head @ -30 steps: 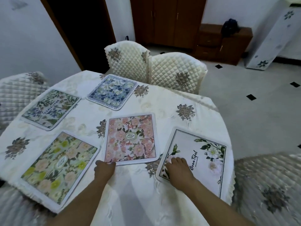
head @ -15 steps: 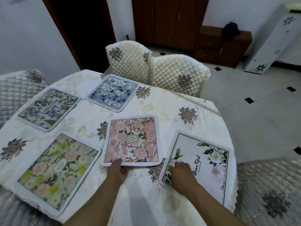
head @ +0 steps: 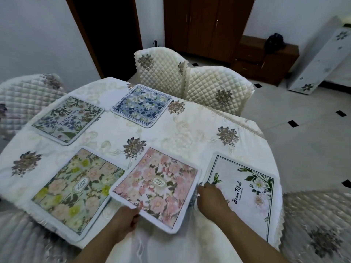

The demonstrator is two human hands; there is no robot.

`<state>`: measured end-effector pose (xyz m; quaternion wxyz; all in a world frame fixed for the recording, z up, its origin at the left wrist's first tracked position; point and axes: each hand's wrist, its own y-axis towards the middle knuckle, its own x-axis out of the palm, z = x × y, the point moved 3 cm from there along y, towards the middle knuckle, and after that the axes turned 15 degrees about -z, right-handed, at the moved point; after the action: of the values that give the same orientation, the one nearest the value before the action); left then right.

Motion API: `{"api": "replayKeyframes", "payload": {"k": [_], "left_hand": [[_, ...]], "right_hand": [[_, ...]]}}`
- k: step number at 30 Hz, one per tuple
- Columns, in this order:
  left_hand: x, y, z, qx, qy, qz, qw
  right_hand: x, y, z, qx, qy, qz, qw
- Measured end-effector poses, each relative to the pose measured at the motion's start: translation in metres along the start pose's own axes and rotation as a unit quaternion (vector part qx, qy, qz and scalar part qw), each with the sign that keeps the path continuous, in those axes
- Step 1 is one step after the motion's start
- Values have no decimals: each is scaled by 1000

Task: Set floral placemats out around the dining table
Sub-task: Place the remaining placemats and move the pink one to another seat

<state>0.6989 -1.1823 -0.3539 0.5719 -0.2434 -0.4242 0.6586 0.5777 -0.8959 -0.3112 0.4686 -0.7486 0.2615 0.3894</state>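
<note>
Several floral placemats lie on a round table with a cream embroidered cloth (head: pixel 171 133). My left hand (head: pixel 126 218) grips the near edge of the pink rose placemat (head: pixel 157 186), which is lifted and tilted, its left corner over the yellow-and-pink placemat (head: pixel 76 188). My right hand (head: pixel 211 199) rests flat, fingers spread, on the left edge of the white placemat with black lettering (head: pixel 245 190). Farther back lie a green-and-purple placemat (head: pixel 68 118) and a blue placemat (head: pixel 141 105).
Quilted cream chairs stand behind the table (head: pixel 165 71) (head: pixel 218 88), another at the left (head: pixel 24 95) and one at the near right (head: pixel 319 224). A dark wooden wardrobe (head: pixel 205 25) and a low cabinet (head: pixel 264 57) stand at the back.
My left hand took hold of the pink placemat's near edge and pulled it toward me, lifting and turning it over the yellow mat's corner. My right hand stayed on the white placemat.
</note>
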Motion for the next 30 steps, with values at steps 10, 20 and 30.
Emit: {"api": "replayKeyframes", "payload": {"k": [10,20,30], "left_hand": [[-99,-81,-43,36,314,152,937],[-105,-70,-71,99,230,235,939],[-80,-78,-22,182,285,159,928]], "right_hand": [[66,24,-75,-11,43,-98,994],[71,30,-82,44,243,-91,965],[37,-29,-50,29,205,-4,978]]}}
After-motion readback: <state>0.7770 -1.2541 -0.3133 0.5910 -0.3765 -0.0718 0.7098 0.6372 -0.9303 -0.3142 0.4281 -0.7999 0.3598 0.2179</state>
